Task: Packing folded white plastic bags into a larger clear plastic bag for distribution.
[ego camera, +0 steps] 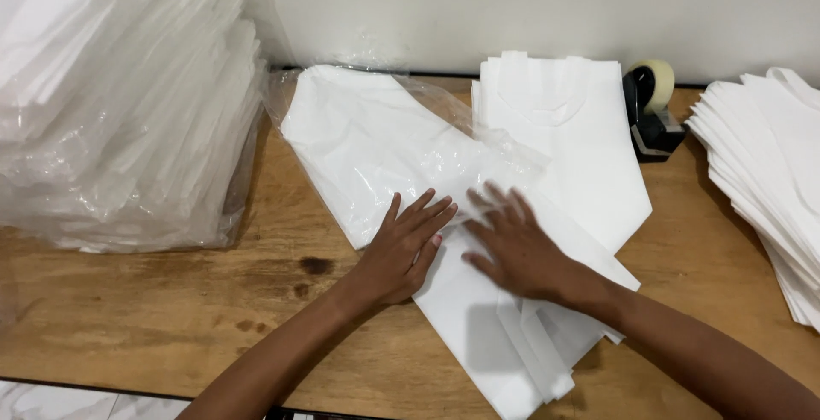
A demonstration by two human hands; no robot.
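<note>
A stack of white bags lies diagonally on the wooden table, its upper part inside a clear plastic sleeve. My left hand rests flat on the sleeve's open end, fingers spread. My right hand, slightly blurred, lies flat on the white bags just beside it, fingers pointing up-left. Neither hand grips anything; both press down on the stack.
A tall pile of plastic-wrapped white bags stands at the left. Another flat stack of white bags lies at the back, a black tape dispenser beside it. More white bags are piled at the right. A white wall runs behind the wooden table.
</note>
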